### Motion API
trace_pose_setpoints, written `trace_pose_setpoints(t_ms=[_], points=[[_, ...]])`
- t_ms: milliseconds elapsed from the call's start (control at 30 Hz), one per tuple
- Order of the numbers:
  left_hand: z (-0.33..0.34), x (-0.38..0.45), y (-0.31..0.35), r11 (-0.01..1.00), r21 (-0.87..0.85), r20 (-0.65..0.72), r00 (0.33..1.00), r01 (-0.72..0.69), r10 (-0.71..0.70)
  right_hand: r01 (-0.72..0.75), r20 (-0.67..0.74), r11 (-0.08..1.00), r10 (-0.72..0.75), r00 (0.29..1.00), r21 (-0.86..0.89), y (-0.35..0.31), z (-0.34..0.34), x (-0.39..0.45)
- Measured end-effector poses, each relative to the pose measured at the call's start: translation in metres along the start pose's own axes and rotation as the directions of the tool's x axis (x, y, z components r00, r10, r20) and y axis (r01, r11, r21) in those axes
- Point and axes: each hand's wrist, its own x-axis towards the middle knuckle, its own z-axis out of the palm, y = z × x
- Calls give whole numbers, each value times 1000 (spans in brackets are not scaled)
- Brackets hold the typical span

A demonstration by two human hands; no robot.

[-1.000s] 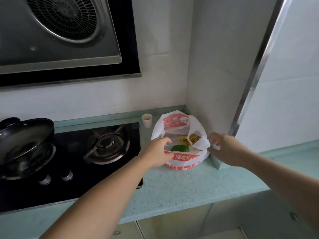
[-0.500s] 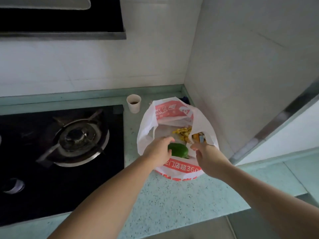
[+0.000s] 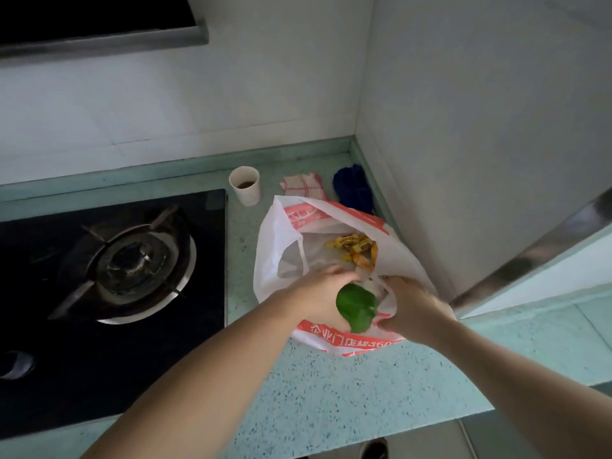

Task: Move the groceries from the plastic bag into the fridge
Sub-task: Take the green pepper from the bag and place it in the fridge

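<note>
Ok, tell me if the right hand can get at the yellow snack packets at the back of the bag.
Probably yes. The plastic bag gapes open, and the yellow snack packets lie uncovered just beyond the right hand. That hand is pinching the bag's near rim, though, so it would have to let go first.

- The fingertips of the left hand [image 3: 319, 294] are blurred and partly covered by the green pepper [image 3: 357, 306].
- The lower contents of the plastic bag [image 3: 281, 260] are hidden by its folds and both hands.
- The right hand [image 3: 412, 313] is partly masked by the bag's rim.
- The gas hob [image 3: 109, 293] is cut off at the left edge.
- The blue cloth [image 3: 352, 188] is partly hidden behind the bag.
</note>
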Motion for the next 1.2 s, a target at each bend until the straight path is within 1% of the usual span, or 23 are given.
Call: trace_pose_setpoints(t_ms=[100,167,233,267,367,400,433,500,567,600,667,733,833,967,1033,1067,1133,1200], points=[[6,2,-4,1000,26,39,999,-9,8,-16,-7,1000,17,1000,7,5,4,4],[6,1,-10,998,66,37,999,4,-7,-15,-46,998,13,999,-60,3,3,5],[4,-1,-17,989,143,-3,999,41,-41,20,-69,992,-29,997,-126,-8,-1,7],[2,-2,-21,982,178,-40,998,64,-58,54,-67,994,-60,996,-91,-14,-1,9],[1,-4,-28,969,221,-153,985,112,-79,172,-25,975,-171,985,142,-36,13,21],[3,-4,-29,968,218,-171,982,121,-84,183,-24,968,-181,983,173,-40,18,26],[5,-3,-30,969,211,-177,980,126,-89,193,-32,967,-191,981,165,-44,21,30],[10,-3,-30,969,210,-167,981,131,-96,210,-73,976,-205,976,58,-45,23,36],[14,-3,-31,967,222,-152,984,125,-92,212,-115,971,-225,968,-112,-38,27,39],[16,-2,-32,970,211,-146,985,123,-94,212,-133,963,-235,963,-168,-32,30,41],[18,-1,-34,979,159,-143,984,124,-102,221,-152,955,-253,955,-198,-24,36,45],[20,0,-34,985,119,-165,981,123,-102,207,-159,956,-242,957,-210,-22,41,45],[23,0,-35,987,92,-206,972,133,-112,145,-162,970,-178,971,-196,-29,43,41],[28,-2,-37,987,57,-229,964,151,-134,85,-120,970,-114,986,-229,-32,50,30],[30,-5,-37,986,15,-233,960,163,-155,38,-116,978,-63,991,-206,-34,55,24],[30,-7,-37,987,-2,-252,955,163,-159,14,-114,982,-36,993,-188,-36,56,22],[24,-13,-36,987,-43,-342,926,152,-158,-7,-99,989,-7,995,-148,-40,53,21],[11,-19,-35,987,-102,-447,880,126,-159,20,-128,996,-31,991,-81,-46,41,22]])
